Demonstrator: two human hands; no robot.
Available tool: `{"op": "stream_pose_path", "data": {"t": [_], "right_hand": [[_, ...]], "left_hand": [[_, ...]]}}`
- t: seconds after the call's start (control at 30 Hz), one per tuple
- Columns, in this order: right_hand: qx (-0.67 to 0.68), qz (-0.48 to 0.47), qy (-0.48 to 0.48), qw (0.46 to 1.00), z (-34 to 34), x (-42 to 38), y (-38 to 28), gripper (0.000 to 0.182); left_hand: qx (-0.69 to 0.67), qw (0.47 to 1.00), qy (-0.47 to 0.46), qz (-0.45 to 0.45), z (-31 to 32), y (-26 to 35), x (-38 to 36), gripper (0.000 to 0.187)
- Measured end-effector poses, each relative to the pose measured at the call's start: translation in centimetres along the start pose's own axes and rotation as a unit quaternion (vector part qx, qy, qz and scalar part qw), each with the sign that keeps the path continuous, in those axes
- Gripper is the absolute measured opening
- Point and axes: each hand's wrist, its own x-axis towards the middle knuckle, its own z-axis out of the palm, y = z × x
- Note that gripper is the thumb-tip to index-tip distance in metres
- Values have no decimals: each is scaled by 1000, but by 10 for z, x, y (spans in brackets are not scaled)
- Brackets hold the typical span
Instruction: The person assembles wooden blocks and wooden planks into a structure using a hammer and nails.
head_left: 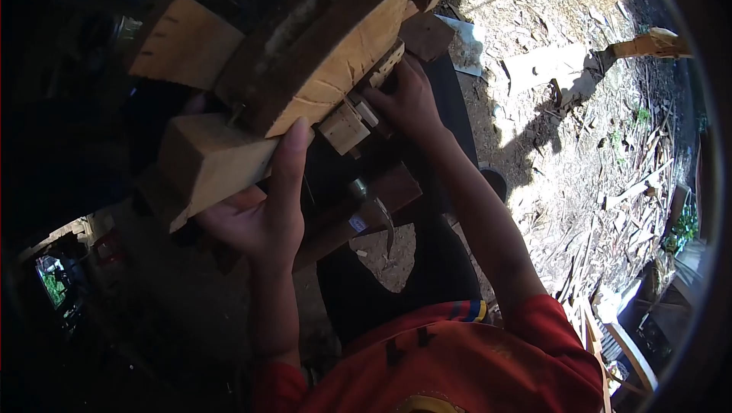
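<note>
A large wooden piece with a curved edge (335, 70) stretches across the upper middle of the view, its pale side facing me. My left hand (267, 215) is closed around a squared wooden block (221, 165) at its lower left, thumb along the front and fingers underneath. At the curved edge, my right hand (412, 100) has its fingers bent around a narrow wooden strip (386, 64); its fingertips are partly hidden. Just below that hand juts a small pale block (345, 131). Beneath it, a claw hammer (377, 203) shows its curved metal claw.
Behind the hammer lies a brown plank (396, 188) with a small white label. Another wooden block (187, 43) stands at upper left. Sunlit ground (564, 154) littered with wood shavings spreads to the right, with a cut timber piece (648, 46) farther off. The left side is dark.
</note>
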Motion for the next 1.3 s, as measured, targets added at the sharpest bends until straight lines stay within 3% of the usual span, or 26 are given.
{"op": "stream_pose_path", "data": {"t": [0.07,0.17,0.27,0.57,0.87,1.13,1.23,1.3], "right_hand": [[-8,-9,-4,1000,0,-1,2,77],[-17,-23,-16,999,-1,-1,3,77],[-9,-29,-27,999,-7,0,-1,78],[59,23,-63,996,-42,-20,-29,80],[76,23,-29,996,-69,-51,-33,69],[126,28,55,990,-99,-36,-20,45],[100,-20,60,993,-110,-4,-17,36],[13,-94,45,994,-113,29,-16,35]], "left_hand": [[1,1000,-8,0,-1,-1,-1,68],[-10,1000,20,2,0,-2,-2,51],[-25,999,30,1,2,-1,-1,47],[-37,999,40,-4,6,1,-3,47],[-7,999,31,-37,0,-1,-17,92],[92,992,55,-71,-8,-6,-44,91],[92,991,55,-83,-9,1,-50,89],[108,990,48,-83,-12,7,-48,87]]}}
